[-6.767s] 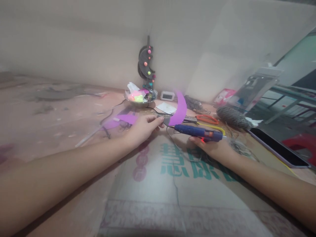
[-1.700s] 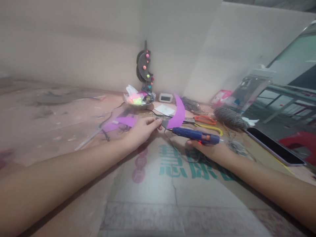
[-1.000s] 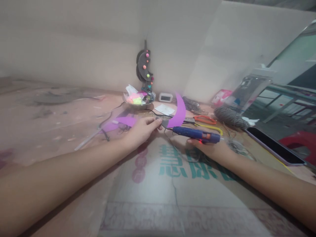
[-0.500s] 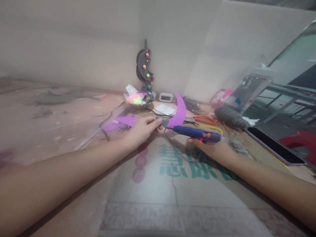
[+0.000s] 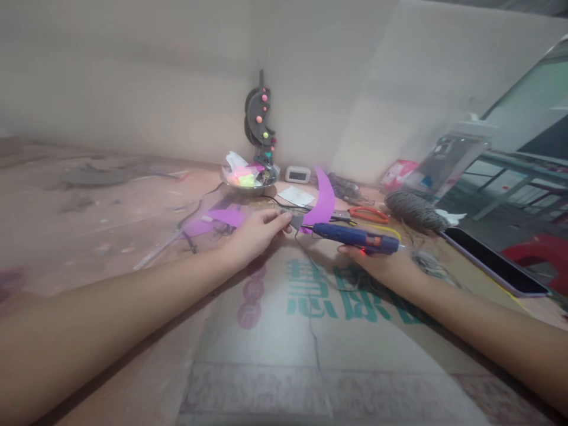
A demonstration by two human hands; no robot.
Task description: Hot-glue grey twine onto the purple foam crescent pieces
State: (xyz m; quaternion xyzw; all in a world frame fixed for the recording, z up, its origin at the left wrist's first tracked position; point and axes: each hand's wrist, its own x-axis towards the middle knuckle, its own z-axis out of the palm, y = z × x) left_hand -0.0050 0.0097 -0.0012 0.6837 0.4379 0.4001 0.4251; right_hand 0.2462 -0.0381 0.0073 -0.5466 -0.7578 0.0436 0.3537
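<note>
My left hand (image 5: pixel 254 235) pinches the lower tip of a purple crescent-shaped foam piece (image 5: pixel 323 200), which stands up from the table. My right hand (image 5: pixel 381 265) grips a blue hot glue gun (image 5: pixel 355 236) with a small red light on it. The gun's nozzle points left and sits right at the crescent's lower end, close to my left fingertips. Both hands rest over a flattened cardboard sheet (image 5: pixel 319 331) with green printed characters.
A metal bowl (image 5: pixel 248 180) of bright pom-poms stands behind, with a dark crescent decoration (image 5: pixel 261 121) against the wall. Orange-handled scissors (image 5: pixel 368 213), a roll of grey twine (image 5: pixel 415 212), purple foam scraps (image 5: pixel 213 220), a small white clock (image 5: pixel 297 174) and a phone (image 5: pixel 492 263) lie around.
The glue gun's nozzle has crept slightly up and left along the crescent's lower end. My left hand keeps the same pinch on the foam.
</note>
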